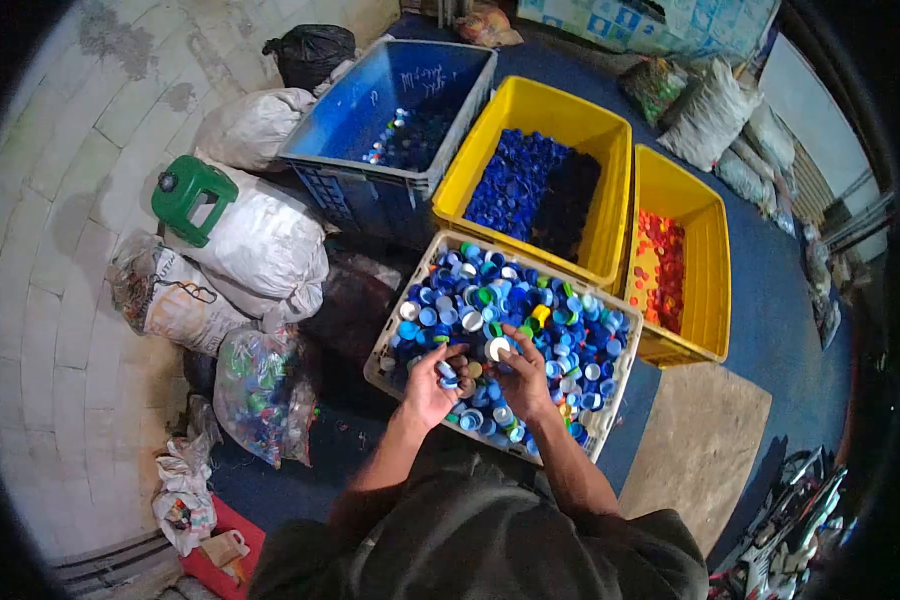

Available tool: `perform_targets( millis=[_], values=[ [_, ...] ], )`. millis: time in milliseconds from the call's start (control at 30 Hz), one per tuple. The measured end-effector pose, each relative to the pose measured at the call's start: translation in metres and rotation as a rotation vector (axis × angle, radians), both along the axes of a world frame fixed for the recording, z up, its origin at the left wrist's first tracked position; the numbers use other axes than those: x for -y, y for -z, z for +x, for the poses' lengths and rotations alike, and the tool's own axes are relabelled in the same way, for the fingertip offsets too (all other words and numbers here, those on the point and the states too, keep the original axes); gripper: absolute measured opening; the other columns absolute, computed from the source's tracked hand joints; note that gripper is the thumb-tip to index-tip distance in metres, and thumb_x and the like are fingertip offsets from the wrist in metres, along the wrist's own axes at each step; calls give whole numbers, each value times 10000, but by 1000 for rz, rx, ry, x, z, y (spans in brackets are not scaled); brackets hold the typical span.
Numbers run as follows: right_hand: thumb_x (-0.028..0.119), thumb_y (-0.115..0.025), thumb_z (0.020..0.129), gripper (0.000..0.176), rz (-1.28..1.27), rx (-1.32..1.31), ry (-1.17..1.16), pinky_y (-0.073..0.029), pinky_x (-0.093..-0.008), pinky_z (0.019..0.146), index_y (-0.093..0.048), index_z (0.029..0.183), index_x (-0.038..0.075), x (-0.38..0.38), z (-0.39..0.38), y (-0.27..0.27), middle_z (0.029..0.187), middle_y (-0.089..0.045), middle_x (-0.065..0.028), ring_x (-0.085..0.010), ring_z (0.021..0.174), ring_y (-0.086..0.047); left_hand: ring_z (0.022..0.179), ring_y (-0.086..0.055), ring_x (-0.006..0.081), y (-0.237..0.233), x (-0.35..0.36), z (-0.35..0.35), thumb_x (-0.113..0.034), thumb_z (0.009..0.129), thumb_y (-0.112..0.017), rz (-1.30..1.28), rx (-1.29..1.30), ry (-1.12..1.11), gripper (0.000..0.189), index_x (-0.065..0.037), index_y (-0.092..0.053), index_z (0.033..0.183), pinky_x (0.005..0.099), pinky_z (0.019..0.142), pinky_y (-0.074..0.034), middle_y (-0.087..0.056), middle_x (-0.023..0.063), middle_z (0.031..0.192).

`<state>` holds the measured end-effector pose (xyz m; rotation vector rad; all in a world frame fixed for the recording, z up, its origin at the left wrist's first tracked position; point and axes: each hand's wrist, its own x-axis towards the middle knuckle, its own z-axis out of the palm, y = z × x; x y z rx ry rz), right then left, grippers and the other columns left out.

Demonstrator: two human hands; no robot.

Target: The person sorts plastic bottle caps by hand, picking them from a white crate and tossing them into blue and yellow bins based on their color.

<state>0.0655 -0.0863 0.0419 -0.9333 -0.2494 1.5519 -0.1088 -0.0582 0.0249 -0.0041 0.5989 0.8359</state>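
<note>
A pale shallow crate (pixel 383 345) full of loose plastic bottle caps (pixel 570 335), mostly blue with some white, green and yellow, lies in front of me. Over its near half, my left hand (pixel 432 388) is curled round a few blue and white bottle caps (pixel 447 374). My right hand (pixel 526 378) pinches a white bottle cap (pixel 497 348) between thumb and fingers, just right of the left hand. Both hands are close together above the pile, and their palms partly hide what they hold.
Beyond the crate stand a blue bin (pixel 310 150) with a few caps, a yellow bin (pixel 450 190) of dark blue caps and another yellow bin (pixel 705 340) with red-orange caps. White sacks (pixel 270 240), a green jerrycan (pixel 192 200) and a clear bag (pixel 260 390) line the left. A board (pixel 695 440) lies right.
</note>
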Motion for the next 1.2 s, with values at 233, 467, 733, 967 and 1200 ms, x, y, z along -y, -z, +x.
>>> perform_targets(
  millis=[233, 467, 733, 967, 1200],
  values=[
    [172, -569, 810, 293, -73, -441, 27, -559, -386, 783, -573, 1064, 26, -37, -17, 31, 990, -625, -145, -295, 870, -631, 989, -570, 272, 7, -41, -25, -170, 919, -532, -121, 0, -279, 245, 52, -563, 1017, 419, 966, -464, -591, 154, 997],
    [132, -473, 879, 239, 207, -325, 15, -500, -453, 930, -526, 997, -68, -161, -45, 28, 950, -596, -182, -334, 991, -590, 925, -562, 303, -1, -172, -16, -282, 917, -513, 14, 62, -303, 335, 40, -539, 1007, 418, 869, -471, -595, 158, 948],
    [30, -451, 803, 66, 291, -223, -55, -403, -495, 1002, -435, 868, 27, -281, -37, -93, 814, -414, -111, -250, 842, -483, 1436, -85, 424, -102, -287, -44, -434, 894, -564, 350, 52, -358, 1001, 201, 22, 1400, 491, 1180, -130, -25, 340, 1522],
    [139, -496, 882, 637, 206, -101, 181, -376, -485, 1079, -242, 1437, -41, -124, 27, -16, 1455, -319, -289, -397, 1308, -412, 1164, -520, 308, -23, -189, -63, -307, 949, -545, 391, -120, -290, 528, 91, -449, 1284, 429, 1049, -419, -522, 200, 1238],
    [46, -520, 815, 504, -82, 302, 563, -509, -399, 909, -435, 1305, -32, 92, 74, 21, 1231, -538, -209, -302, 1098, -580, 862, -544, 98, 19, -74, -39, -163, 869, -682, 780, -976, 94, 323, -44, -598, 1158, 247, 758, -456, -621, 22, 1048]
  ],
)
